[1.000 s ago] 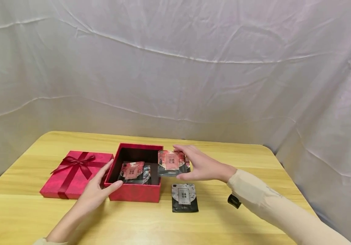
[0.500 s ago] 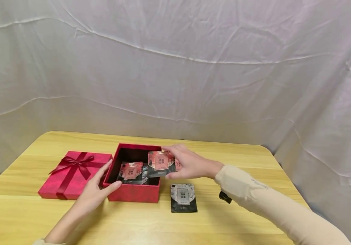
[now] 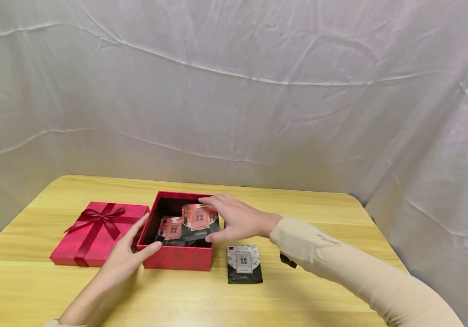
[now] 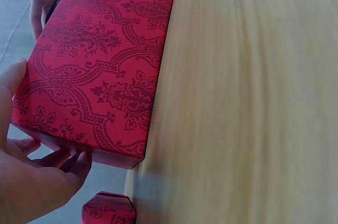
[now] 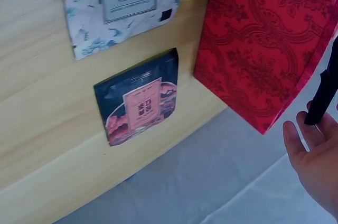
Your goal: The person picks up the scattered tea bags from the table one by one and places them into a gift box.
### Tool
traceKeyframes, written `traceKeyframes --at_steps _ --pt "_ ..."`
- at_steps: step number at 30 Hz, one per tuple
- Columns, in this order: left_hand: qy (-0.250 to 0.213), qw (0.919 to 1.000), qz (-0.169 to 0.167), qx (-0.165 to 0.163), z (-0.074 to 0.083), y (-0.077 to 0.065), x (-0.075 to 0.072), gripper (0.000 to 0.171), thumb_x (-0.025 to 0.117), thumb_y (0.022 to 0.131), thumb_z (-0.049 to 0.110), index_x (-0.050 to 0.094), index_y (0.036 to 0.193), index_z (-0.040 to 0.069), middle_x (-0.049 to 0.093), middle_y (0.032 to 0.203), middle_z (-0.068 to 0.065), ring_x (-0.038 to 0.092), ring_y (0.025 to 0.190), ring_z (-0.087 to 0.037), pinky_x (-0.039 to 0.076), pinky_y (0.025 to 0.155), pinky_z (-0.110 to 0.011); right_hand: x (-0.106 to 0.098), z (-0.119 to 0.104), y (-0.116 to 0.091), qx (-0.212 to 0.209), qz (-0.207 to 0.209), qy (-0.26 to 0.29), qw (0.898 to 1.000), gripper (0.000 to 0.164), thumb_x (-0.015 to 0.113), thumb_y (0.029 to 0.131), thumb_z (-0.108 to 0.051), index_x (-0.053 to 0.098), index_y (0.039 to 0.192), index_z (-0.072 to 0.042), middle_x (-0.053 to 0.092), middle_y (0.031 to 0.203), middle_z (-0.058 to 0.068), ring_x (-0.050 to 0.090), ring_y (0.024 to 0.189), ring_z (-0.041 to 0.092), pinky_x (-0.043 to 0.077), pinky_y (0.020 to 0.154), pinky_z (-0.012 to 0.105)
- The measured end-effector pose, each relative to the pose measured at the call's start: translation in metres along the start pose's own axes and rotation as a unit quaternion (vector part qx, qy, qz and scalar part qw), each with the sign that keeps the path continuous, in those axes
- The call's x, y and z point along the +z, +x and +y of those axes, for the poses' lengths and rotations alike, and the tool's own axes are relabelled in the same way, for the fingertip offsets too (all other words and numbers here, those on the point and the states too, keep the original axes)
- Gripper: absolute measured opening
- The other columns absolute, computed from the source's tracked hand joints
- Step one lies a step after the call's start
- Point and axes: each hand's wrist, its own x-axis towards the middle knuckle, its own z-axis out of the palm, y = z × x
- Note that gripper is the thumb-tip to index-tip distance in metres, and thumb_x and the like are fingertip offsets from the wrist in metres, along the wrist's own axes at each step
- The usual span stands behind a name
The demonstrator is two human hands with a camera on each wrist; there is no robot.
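Observation:
My right hand [image 3: 238, 218] pinches a red-and-black tea pouch [image 3: 199, 220] between thumb and fingers, at the right side of the open red gift box [image 3: 178, 258]. In the right wrist view, the held pouch shows as a dark edge [image 5: 323, 94] in my fingers. Inside the box lies another red tea pouch [image 3: 171, 228], partly overlapped by the held one in the head view. My left hand [image 3: 123, 252] holds the box's near left corner, thumb at the front rim, fingers along the left wall. In the left wrist view, those fingers touch the patterned wall [image 4: 95, 71].
The red lid [image 3: 99, 234] with a dark ribbon bow lies left of the box. A white-and-black tea pouch [image 3: 244, 264] lies to the box's right on the wooden table [image 3: 299, 290]. Another red pouch [image 5: 142, 102], hidden behind my right hand in the head view, lies beside it.
My right hand has carried the red tea pouch leftward from beside the box to over its opening. My left hand stays at the box corner.

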Motion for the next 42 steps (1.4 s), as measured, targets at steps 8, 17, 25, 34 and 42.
traceKeyframes --at_steps 8,17,25,34,42 --pt "0.004 1.0 0.002 -0.001 0.0 0.0 0.001 0.082 0.066 0.092 0.032 0.016 0.157 0.019 0.03 0.151 -0.024 0.03 0.134 -0.047 0.03 0.097 -0.069 -0.003 -0.005 0.01 0.005 -0.005 0.002 1.0 0.086 0.069 0.085 -0.042 0.027 0.153 -0.01 0.036 0.15 0.007 0.033 0.136 0.022 0.033 0.107 0.045" --pt "0.007 1.0 -0.003 -0.007 0.0 0.0 0.001 0.083 0.065 0.093 0.034 0.015 0.157 0.02 0.027 0.153 -0.024 0.025 0.136 -0.048 0.028 0.097 -0.071 -0.01 -0.011 0.021 0.001 0.002 -0.012 1.0 0.085 0.07 0.084 -0.043 0.029 0.152 -0.01 0.04 0.146 0.006 0.036 0.132 0.02 0.034 0.107 0.041" --pt "-0.002 0.9999 -0.006 -0.009 0.0 0.0 0.0 0.083 0.064 0.093 0.034 0.014 0.157 0.019 0.028 0.152 -0.024 0.031 0.133 -0.047 0.032 0.097 -0.069 -0.006 -0.014 0.03 0.013 -0.007 -0.015 1.0 0.085 0.069 0.085 -0.044 0.028 0.153 -0.014 0.037 0.149 0.006 0.033 0.135 0.021 0.033 0.107 0.042" --pt "-0.015 0.9999 -0.003 -0.006 -0.001 0.001 0.001 0.082 0.065 0.093 0.03 0.015 0.157 0.019 0.033 0.149 -0.025 0.037 0.131 -0.045 0.034 0.098 -0.065 -0.007 -0.017 0.036 0.014 -0.014 -0.024 1.0 0.084 0.068 0.085 -0.048 0.03 0.152 -0.015 0.038 0.148 0.004 0.033 0.135 0.019 0.034 0.106 0.04" --pt "-0.02 0.9998 -0.001 0.0 0.0 0.0 0.001 0.081 0.065 0.093 0.029 0.016 0.157 0.018 0.034 0.148 -0.024 0.037 0.131 -0.044 0.033 0.098 -0.065 -0.005 -0.017 0.039 -0.004 -0.012 -0.026 1.0 0.078 0.068 0.086 -0.047 0.035 0.15 -0.016 0.04 0.147 0.003 0.036 0.13 0.018 0.036 0.105 0.038"
